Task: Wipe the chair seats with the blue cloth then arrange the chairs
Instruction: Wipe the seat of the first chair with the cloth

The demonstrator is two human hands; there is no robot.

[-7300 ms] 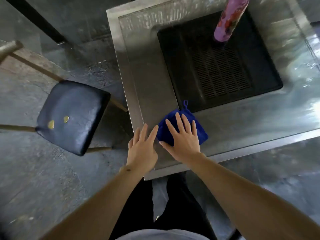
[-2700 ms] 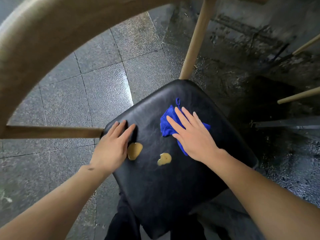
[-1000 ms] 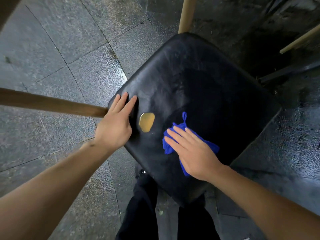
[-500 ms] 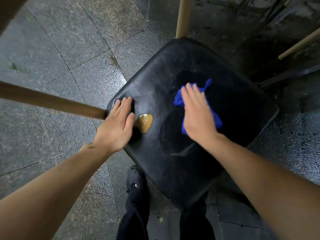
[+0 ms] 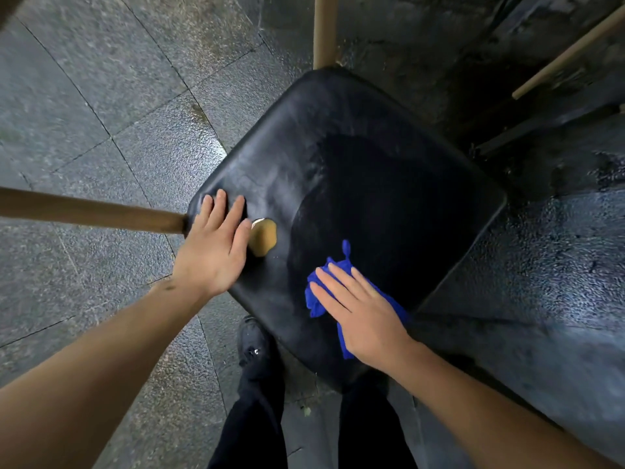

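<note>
A brown wooden rail [image 5: 91, 213] of the chair frame runs in from the left and meets the left corner of the black chair seat [image 5: 355, 157]. The left hand [image 5: 216, 245] lies flat on that corner, fingers straight and together, palm pressing the seat and holding nothing. Just beside its thumb, a tan patch [image 5: 263, 236] shows in the black covering, touching or nearly touching the thumb.

Farther right, near the seat's near edge, the blue cloth [image 5: 316, 297] lies bunched on the seat, with a small loop [image 5: 345, 248] of it pointing toward the seat's middle. The right hand [image 5: 360, 316] rests on top of the cloth with fingers straight and slightly spread, pressing it down against the seat rather than curling round it. Blue fabric shows on both sides of the hand.

A pale wooden post [image 5: 324, 28] rises at the seat's far corner, and another pale stick [image 5: 568, 55] slants at the upper right. Grey stone floor tiles [image 5: 101, 96] surround the chair, and dark trouser legs [image 5: 250, 418] stand below the seat's near corner.
</note>
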